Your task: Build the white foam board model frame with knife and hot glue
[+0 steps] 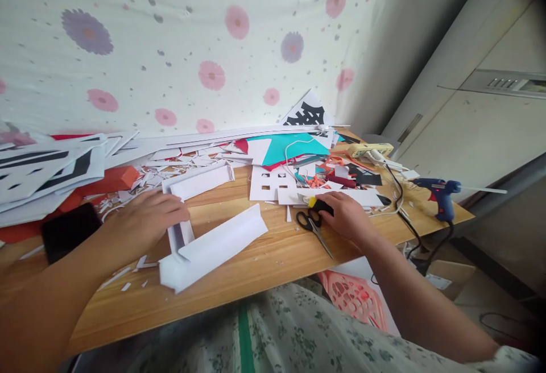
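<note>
A white U-shaped piece of folded board lies on the table with its arms pointing right. My left hand is closed over its left side, fingers curled across the upright edge and thumb hidden. Farther right, my right hand is wrapped around a yellow-and-black utility knife, and most of the handle is covered. Black-handled scissors lie partly open just beside that hand. Behind the knife is a flat white strip, with a white sheet with cut windows to its left.
Paper scraps and a teal sheet crowd the table's back. A black phone lies left. A blue glue gun and a power strip are at the right. A pink basket sits below the front edge.
</note>
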### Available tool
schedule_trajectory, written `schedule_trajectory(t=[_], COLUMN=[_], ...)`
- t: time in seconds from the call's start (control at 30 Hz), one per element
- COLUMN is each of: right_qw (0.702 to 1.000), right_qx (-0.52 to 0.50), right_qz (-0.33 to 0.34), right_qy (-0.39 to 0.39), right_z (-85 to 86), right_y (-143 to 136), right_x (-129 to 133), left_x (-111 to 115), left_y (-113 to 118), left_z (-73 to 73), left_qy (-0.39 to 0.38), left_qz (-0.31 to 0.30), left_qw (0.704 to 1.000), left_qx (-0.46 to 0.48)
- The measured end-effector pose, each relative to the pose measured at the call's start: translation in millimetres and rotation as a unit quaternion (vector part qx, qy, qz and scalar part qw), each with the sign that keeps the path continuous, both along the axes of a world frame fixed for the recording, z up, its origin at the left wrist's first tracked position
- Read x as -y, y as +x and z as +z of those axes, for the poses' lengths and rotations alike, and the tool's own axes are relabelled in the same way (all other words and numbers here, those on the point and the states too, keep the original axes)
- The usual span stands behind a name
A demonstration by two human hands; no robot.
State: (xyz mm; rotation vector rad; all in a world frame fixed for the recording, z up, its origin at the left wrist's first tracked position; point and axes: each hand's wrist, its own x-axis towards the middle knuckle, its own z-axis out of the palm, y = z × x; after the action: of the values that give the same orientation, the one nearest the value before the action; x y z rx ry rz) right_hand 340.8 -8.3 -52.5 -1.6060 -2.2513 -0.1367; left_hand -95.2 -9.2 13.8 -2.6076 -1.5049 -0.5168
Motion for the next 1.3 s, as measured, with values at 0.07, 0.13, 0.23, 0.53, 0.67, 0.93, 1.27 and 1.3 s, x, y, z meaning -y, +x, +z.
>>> schedule_trajectory(t=[0.07,0.13,0.23,0.53,0.67,0.93,1.27,1.3], right_qw=[1.000,1.000,0.998,0.994,0.993,0.980,0.895,0.894], right_qx=[0.013,0.026,0.042,0.091,0.101,0.084,0.059,0.060], right_qz=[0.003,-0.005,-0.031,0.054,0.055,0.055,0.378,0.383], right_qy=[0.005,0.015,0.029,-0.022,-0.041,0.171,0.231,0.224], right_z=[5.5,10.2,12.0,-12.6,-20.2,17.5,19.5,15.0], right_y=[6.1,15.6,28.9,5.6,8.6,-11.6,-158.9,-166.2], right_x=[-8.0,-22.0,-45.4,-44.4,-50.8,-31.5,15.7,16.7], left_x=[-9.7,-16.6,-21.7,16.8,53.8,96.6,95.9,95.1], left_y=[-9.7,-16.2,-19.7,-24.6,-24.5,-18.7,-8.5,-7.6], left_z=[-4.1,-9.1,-17.7,-22.6,-34.1,-65.9,-79.9,-79.9], left_qy=[-0.019,-0.031,0.003,0.072,0.071,0.003,-0.143,-0.144], left_qz=[-0.044,-0.057,-0.052,-0.009,0.010,0.048,0.124,0.129], left_qw=[0.997,0.996,0.998,0.978,0.970,0.964,0.955,0.956], left_qx=[-0.066,-0.068,0.040,0.196,0.231,0.263,0.227,0.220])
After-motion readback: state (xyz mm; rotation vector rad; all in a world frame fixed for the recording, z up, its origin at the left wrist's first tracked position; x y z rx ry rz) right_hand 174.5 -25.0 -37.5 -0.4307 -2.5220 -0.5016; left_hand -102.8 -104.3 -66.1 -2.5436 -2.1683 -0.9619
